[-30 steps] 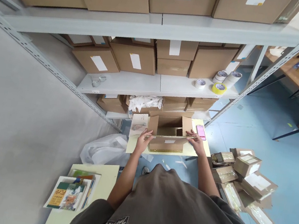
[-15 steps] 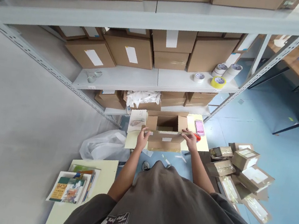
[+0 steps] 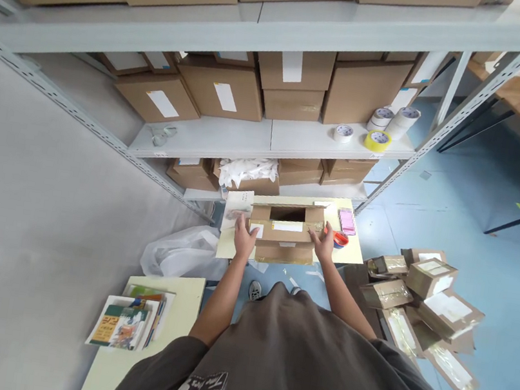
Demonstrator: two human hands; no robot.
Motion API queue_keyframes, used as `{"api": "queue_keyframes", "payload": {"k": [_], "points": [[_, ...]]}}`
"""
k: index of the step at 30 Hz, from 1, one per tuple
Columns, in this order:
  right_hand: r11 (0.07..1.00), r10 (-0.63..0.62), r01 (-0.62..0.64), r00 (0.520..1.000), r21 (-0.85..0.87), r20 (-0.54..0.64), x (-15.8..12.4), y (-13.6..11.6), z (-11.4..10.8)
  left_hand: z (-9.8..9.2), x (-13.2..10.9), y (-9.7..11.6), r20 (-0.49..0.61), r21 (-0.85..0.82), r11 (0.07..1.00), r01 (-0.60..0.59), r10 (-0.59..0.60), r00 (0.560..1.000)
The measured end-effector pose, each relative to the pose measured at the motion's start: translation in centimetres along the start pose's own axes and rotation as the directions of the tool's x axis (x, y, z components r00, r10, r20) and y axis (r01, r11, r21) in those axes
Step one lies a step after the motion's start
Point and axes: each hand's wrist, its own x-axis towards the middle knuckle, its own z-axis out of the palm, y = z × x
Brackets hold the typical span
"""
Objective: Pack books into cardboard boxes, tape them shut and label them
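Note:
A cardboard box (image 3: 283, 234) with white labels stands on the small pale-yellow table in front of me, its top partly open. The near flap is tilted inward over the opening, and a lower flap hangs toward me. My left hand (image 3: 244, 239) holds the box's left end, thumb on the near flap and fingers along the outside. At the right end, my right hand (image 3: 324, 245) grips the box the same way. An orange-red tool with loop handles (image 3: 341, 239), perhaps scissors, lies just right of my right hand. A white booklet (image 3: 237, 206) lies beyond my left hand.
A metal shelf rack (image 3: 269, 134) with cartons rises behind the table. Tape rolls (image 3: 377, 140) sit on its middle shelf. A pink item (image 3: 346, 221) lies at the table's right. Small boxes (image 3: 432, 276) are piled right, a plastic bag (image 3: 178, 251) and books (image 3: 123, 324) left.
The box's near flap has folded inward, narrowing the opening. Both hands have shifted from the flap's upper edge to the ends of the box.

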Motion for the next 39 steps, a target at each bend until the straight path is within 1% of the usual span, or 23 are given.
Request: {"api": "queue_keyframes", "payload": {"k": [2,5,7,9,11,13,15,17,18,20,22,23,24,26,28,30,32,35,39], "points": [[0.999,0.039,-0.039,0.999,-0.004,0.033,0.2,0.2,0.1,-0.5,0.9,1.2,0.012,0.108,0.991,-0.078,0.077,0.997],[0.999,0.022,-0.019,0.998,-0.048,0.06,0.6,0.3,-0.1,-0.9,3.1,3.3,0.099,0.215,0.952,-0.219,0.202,0.974],[0.997,0.004,0.002,0.997,-0.082,0.074,1.0,0.0,-0.4,-0.8,4.4,4.1,0.166,0.24,0.936,-0.256,0.22,0.961],[0.994,-0.011,0.021,0.995,-0.11,0.094,1.3,-0.4,-0.6,-0.6,5.0,4.1,0.2,0.242,0.934,-0.262,0.216,0.956],[0.989,-0.035,0.051,0.993,-0.142,0.117,1.7,-0.8,-0.7,-0.2,4.8,3.5,0.188,0.24,0.943,-0.229,0.186,0.964],[0.98,-0.06,0.086,0.988,-0.182,0.144,2.0,-1.0,-0.7,0.4,4.0,2.7,0.165,0.232,0.959,-0.162,0.125,0.978],[0.969,-0.071,0.109,0.982,-0.22,0.174,2.2,-1.0,-0.6,1.1,3.2,2.1,0.158,0.196,0.975,-0.102,0.071,0.985],[0.961,-0.073,0.122,0.978,-0.248,0.197,2.4,-0.8,-0.4,1.9,3.1,2.1,0.15,0.138,0.989,-0.053,0.032,0.988],[0.957,-0.073,0.127,0.976,-0.261,0.207,2.5,-0.7,-0.4,2.3,3.3,2.2,0.135,0.115,0.993,-0.012,-0.003,0.991],[0.948,-0.063,0.129,0.972,-0.29,0.227,2.7,-0.6,-0.4,3.0,4.1,2.4,0.085,0.093,0.99,0.105,-0.113,0.99],[0.938,-0.037,0.117,0.969,-0.326,0.244,2.8,-0.7,-0.5,3.5,5.1,2.3,0.036,0.083,0.975,0.206,-0.21,0.977],[0.934,-0.023,0.111,0.968,-0.34,0.251,2.8,-0.8,-0.5,3.6,5.5,2.0,0.027,0.073,0.97,0.233,-0.236,0.971],[0.931,-0.012,0.105,0.966,-0.351,0.257,2.7,-1.0,-0.6,3.7,5.8,1.7,0.034,0.06,0.967,0.248,-0.251,0.967],[0.924,0.011,0.092,0.963,-0.371,0.268,2.6,-1.5,-0.8,3.8,6.3,0.8,0.097,0.034,0.96,0.277,-0.279,0.955],[0.909,0.057,0.064,0.96,-0.412,0.275,2.6,-2.0,-0.9,3.8,6.5,-0.1,0.185,0.035,0.947,0.321,-0.322,0.929],[0.877,0.121,0.029,0.952,-0.479,0.28,2.8,-2.6,-1.0,3.9,6.6,-0.7,0.242,0.056,0.937,0.345,-0.348,0.906],[0.834,0.178,0.013,0.94,-0.552,0.292,3.2,-3.2,-1.1,4.1,6.6,-0.8,0.245,0.074,0.937,0.34,-0.348,0.905],[0.764,0.243,0.03,0.912,-0.645,0.331,4.3,-4.0,-1.3,4.4,6.6,-0.6,0.221,0.095,0.942,0.322,-0.336,0.916],[0.705,0.308,0.061,0.872,-0.707,0.382,5.7,-4.9,-1.4,4.4,6.5,-0.2,0.224,0.132,0.935,0.329,-0.351,0.909]]}}
